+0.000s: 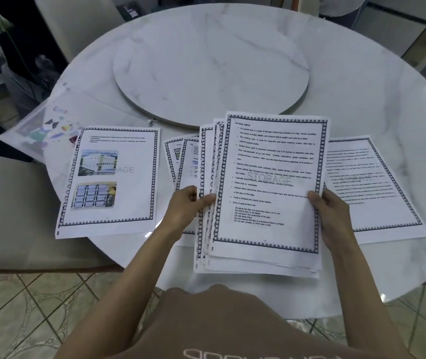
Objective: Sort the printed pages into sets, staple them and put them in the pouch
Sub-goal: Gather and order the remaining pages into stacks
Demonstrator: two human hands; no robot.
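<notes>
Sorting step; stapling not yet begun. Held loose stack of printed pages (266, 193) above near edge of bench (206, 35), fanned, with lower sheets offset to the left.

Pinched left margin of stack about mid-height with left hand (188, 206), thumb on top and fingers curled beneath. Gripped right margin with right hand (328, 211), thumb on face of top sheet, fingers behind.

Noted three groups lying flat on bench:
- photo page (110, 177) toward left edge
- overlapped group (180, 156) at middle, partly hidden behind the stack
- text page (372, 185) toward right edge

Noted clear pouch (40, 125) at far left edge, overhanging it, just beside the photo page. Noted raised round turntable (211, 73) at centre of bench. Saw no stapler.

Judged sheets thin, light and floppy, prone to sliding over one another and over the polished stone, and easily creased at corners. Judged side margins the best hold, with a thumb-and-finger pinch, peeling top sheet off from its right edge. Judged that each set would want squaring against the bench before stapling.
</notes>
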